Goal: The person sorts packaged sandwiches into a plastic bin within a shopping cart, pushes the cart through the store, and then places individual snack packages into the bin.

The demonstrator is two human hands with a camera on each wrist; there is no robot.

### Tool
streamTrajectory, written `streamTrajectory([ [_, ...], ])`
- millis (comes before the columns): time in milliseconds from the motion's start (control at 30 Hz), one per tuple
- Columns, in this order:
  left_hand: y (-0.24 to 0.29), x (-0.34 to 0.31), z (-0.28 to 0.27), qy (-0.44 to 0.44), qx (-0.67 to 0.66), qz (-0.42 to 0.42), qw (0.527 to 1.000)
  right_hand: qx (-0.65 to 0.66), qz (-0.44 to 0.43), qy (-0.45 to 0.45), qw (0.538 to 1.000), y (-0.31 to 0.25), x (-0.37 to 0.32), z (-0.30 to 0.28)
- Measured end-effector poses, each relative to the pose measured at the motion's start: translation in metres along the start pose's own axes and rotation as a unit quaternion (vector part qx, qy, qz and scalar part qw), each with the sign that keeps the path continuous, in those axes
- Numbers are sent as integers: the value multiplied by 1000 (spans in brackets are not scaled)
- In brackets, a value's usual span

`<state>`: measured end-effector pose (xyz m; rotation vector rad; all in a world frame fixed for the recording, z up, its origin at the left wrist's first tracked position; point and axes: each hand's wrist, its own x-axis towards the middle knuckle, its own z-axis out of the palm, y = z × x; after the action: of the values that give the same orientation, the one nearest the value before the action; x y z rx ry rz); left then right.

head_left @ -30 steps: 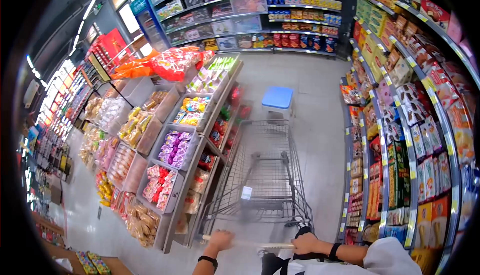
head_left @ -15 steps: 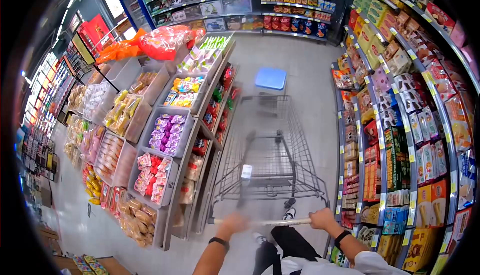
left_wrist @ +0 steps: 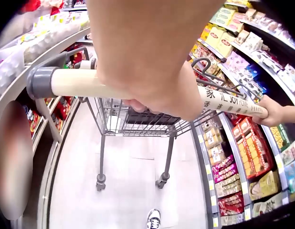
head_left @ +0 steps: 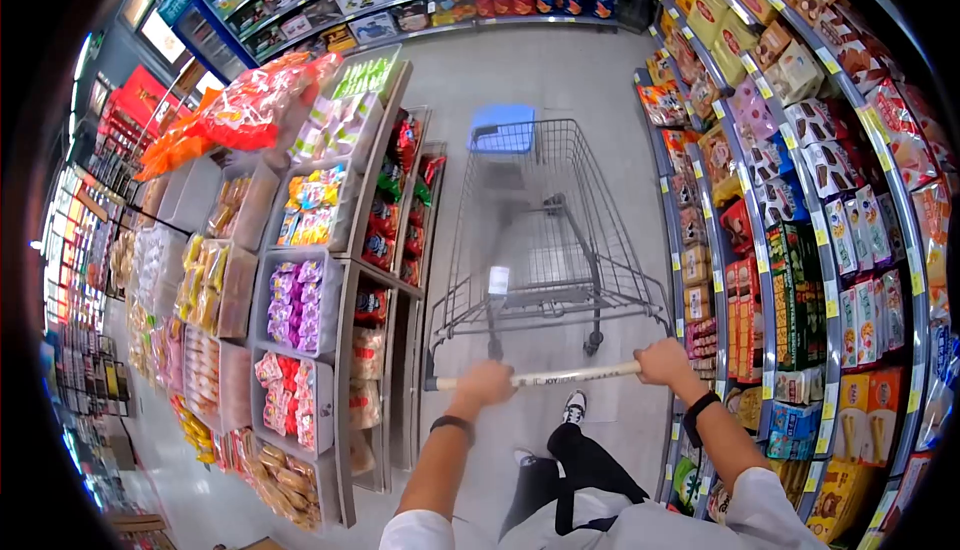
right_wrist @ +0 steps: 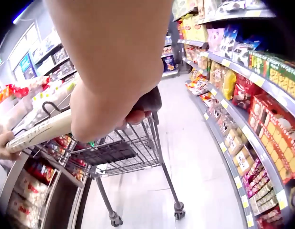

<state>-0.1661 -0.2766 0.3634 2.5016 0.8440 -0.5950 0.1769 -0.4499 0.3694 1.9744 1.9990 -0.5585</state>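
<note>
A wire shopping cart [head_left: 550, 240] with a cream handle bar [head_left: 570, 376] stands in front of the person, its basket holding no goods that show. The left hand [head_left: 484, 383] grips the bar near its left end; in the left wrist view that hand [left_wrist: 152, 90] has its fingers curled under the bar [left_wrist: 73, 82]. The right hand [head_left: 664, 362] holds the bar's right end. In the right wrist view the right hand [right_wrist: 107, 107] wraps the bar [right_wrist: 45, 130] beside the dark end cap [right_wrist: 150, 100]. A small white label [head_left: 498, 281] hangs at the basket's near side.
A blue-topped stool [head_left: 503, 130] stands at the cart's far left corner. Left are bins of wrapped sweets [head_left: 292, 302] on a display stand; right, curved shelves of packaged snacks [head_left: 790, 290]. Grey floor [head_left: 450, 70] runs between them to shelves at the back.
The cart and both hands have come nearer the middle of the view, and the cart is closer to the stool. Both hands stay on the bar. The left display has shifted left.
</note>
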Motion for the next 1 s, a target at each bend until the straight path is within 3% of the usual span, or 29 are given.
streamTrajectory([
  [333,-29,115,-75,32,5,22,999,19,41,129,991,81,95,-34],
  [700,-70,232,-170,23,8,29,999,-8,60,114,992,155,213,-99],
  [867,-78,280,-217,9,-11,37,999,-25,116,117,986,192,263,-130],
  [1000,-83,316,-234,82,-39,56,994,-3,127,145,981,226,301,-151],
])
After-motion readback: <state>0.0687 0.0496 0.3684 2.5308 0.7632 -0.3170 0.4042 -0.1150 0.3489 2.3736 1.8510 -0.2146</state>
